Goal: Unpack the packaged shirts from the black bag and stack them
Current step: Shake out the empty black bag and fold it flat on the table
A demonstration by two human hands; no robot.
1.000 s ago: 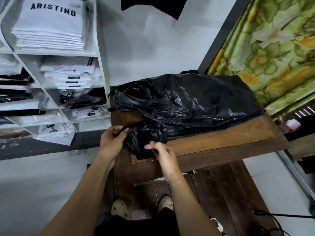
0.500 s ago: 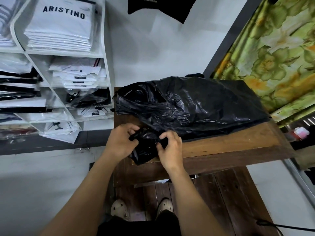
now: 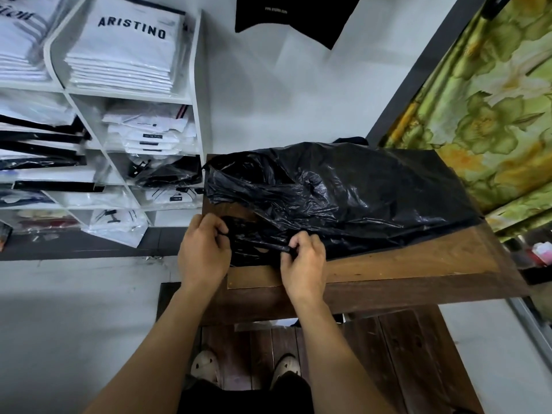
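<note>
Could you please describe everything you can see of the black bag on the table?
The black bag is thin, glossy, crinkled plastic, bulging and lying on its side across the wooden table. Its bunched near end is pinched by the left hand and right hand. It looks unopened; no contents show.

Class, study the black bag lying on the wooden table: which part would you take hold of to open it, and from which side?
Grip the bunched neck of the black bag at its near-left end, coming from the table's front edge. There the plastic gathers into narrow strands, which the left hand and right hand already pinch; the rest lies broad and full.
</note>
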